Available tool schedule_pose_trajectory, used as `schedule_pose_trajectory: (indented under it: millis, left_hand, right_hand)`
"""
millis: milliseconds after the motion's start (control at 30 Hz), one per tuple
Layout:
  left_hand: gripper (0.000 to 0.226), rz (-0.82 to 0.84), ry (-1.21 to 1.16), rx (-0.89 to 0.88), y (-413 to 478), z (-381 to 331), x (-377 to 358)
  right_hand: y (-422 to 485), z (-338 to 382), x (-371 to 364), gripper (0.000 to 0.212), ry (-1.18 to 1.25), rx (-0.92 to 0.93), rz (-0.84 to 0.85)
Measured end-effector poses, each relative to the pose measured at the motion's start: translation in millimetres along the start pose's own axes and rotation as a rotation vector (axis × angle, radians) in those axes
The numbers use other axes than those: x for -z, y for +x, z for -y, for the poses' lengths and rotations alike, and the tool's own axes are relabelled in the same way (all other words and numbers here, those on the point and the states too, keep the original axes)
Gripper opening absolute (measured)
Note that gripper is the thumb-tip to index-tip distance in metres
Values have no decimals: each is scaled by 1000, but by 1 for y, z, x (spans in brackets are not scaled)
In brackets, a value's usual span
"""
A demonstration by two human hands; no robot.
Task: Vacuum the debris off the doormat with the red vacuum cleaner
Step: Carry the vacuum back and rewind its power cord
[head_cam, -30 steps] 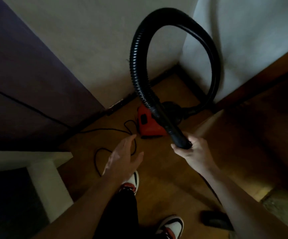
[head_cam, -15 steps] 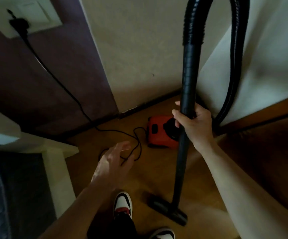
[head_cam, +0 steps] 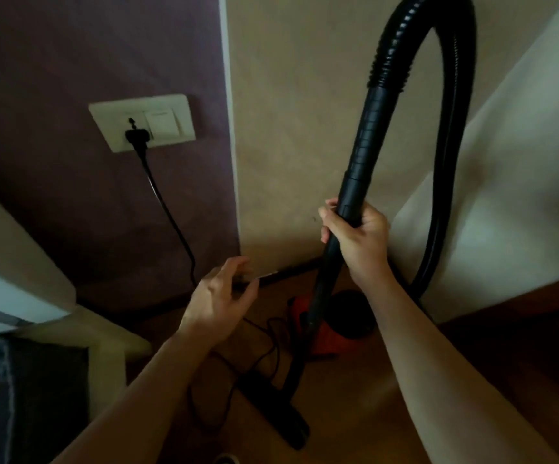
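Both my arms reach in from the bottom edge, one hand gripping, one free.

My right hand (head_cam: 360,237) sits right of centre, fingers and thumb wrapped round the black vacuum wand (head_cam: 363,152), its back towards me, the forearm running down to the lower right corner. My left hand (head_cam: 219,296) hangs lower, near centre, holding nothing, fingers spread and loosely bent, the forearm running off lower left.

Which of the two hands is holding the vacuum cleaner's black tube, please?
The right hand, its fingers curled round the black tube below the ribbed hose. The left hand is spread open to the left of the tube, holding nothing.
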State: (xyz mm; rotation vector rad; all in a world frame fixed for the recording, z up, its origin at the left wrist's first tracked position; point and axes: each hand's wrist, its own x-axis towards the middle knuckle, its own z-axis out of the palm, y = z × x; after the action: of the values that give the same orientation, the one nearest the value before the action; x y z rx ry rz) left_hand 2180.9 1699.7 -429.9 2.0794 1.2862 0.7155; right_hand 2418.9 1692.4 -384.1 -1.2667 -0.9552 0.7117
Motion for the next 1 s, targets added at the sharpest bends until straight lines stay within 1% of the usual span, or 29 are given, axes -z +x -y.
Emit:
schedule_pose_trajectory:
  millis: [100, 267, 367, 433, 533, 600, 633, 700, 833, 933, 1000]
  left_hand:
    - [51, -86, -19, -94, 20, 4, -3]
    - [41, -194, -30, -254, 32, 15, 9]
    - [42, -264, 48, -362, 29, 25, 21]
    - [44, -328, 151, -422, 24, 30, 29]
    - [41, -512, 276, -476, 18, 32, 44]
    - [36, -673, 280, -431, 20, 31, 57]
    - [35, -735, 265, -382, 24, 31, 65]
    - [37, -808, 236, -251, 33, 28, 78]
    - [43, -842, 248, -69, 61, 11, 96]
    - [49, -865, 118, 58, 83, 0, 98]
    - [46, -864, 28, 138, 95, -1, 96]
  right_hand:
    - [8, -4, -16, 9, 45, 60, 33]
    - [8, -4, -34, 17, 87, 129, 108]
    - [3, -6, -42, 19, 94, 185, 130]
    - [2, -10, -47, 21, 78, 229, 117]
    - [4, -14, -52, 23, 59, 278, 46]
    - [6, -15, -54, 23, 35, 283, 21]
    - [7, -17, -54, 22, 17, 282, 10]
    - [9, -19, -55, 22, -20, 280, -14]
    - [8, -17, -53, 18, -70, 296, -26]
    - [7, -16, -50, 15, -93, 321, -13]
    - [7, -17, -48, 13, -107, 328, -12]
